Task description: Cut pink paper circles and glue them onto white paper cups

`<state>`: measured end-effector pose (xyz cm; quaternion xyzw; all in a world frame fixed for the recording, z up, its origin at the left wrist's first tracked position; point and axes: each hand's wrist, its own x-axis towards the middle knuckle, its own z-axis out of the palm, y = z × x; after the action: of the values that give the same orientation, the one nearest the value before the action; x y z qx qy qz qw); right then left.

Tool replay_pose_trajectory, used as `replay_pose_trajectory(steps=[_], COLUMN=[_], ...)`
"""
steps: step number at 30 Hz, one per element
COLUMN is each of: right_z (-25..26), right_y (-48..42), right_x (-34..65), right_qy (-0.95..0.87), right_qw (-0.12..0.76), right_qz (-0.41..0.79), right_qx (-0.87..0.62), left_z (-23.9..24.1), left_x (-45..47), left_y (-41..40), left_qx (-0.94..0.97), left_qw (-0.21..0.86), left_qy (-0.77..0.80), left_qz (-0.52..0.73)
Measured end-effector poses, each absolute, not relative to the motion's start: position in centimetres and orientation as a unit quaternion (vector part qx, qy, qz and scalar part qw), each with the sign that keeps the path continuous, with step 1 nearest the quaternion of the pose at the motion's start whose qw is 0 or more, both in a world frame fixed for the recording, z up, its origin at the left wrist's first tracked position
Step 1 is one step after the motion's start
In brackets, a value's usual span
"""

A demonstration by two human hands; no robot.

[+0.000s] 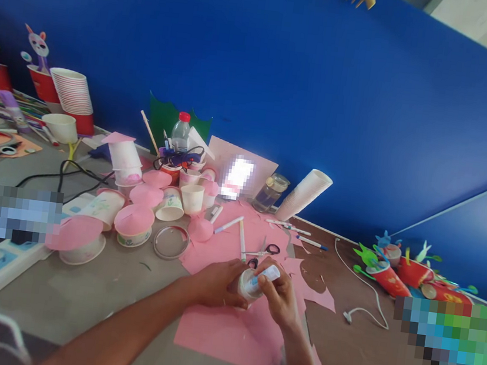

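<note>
My left hand [220,283] is wrapped round a small white paper cup [250,288], which is held above pink paper [228,337] on the table. My right hand [281,293] pinches a small white tube with a bluish label [268,275] at the cup's rim. Whether the tube's tip touches the cup is hidden by the fingers. Just behind my hands lie scissors [271,249] with dark handles, their blades on the pink paper. Several capped marker pens, among them a yellowish one [242,238], lie farther back on the same paper.
Paper cups with pink paper circles [135,216] stand to the left, beside a metal ring [171,242] and a power strip [7,263]. A leaning cup stack [306,195], a glass jar [271,193] and a lit phone [236,177] line the blue partition [258,60]. A white cable [372,290] lies right.
</note>
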<state>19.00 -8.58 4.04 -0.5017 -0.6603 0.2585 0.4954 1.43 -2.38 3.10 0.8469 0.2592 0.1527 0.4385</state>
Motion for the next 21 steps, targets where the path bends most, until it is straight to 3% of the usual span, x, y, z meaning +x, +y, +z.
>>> replay_pose_trajectory(steps=[9, 21], right_z=[4.4, 4.4], right_y=[-8.3, -8.8], right_x=[19.9, 18.1], right_qy=[-0.614, -0.671], right_qw=[0.583, 0.503], right_qz=[0.161, 0.23], right_qx=[-0.507, -0.494], left_z=[3.3, 3.6], left_x=[1.3, 1.4], left_y=[-2.5, -2.5], left_qx=[0.845, 0.853], left_qw=[0.443, 0.429], left_qy=[0.26, 0.251], left_qz=[0.151, 0.157])
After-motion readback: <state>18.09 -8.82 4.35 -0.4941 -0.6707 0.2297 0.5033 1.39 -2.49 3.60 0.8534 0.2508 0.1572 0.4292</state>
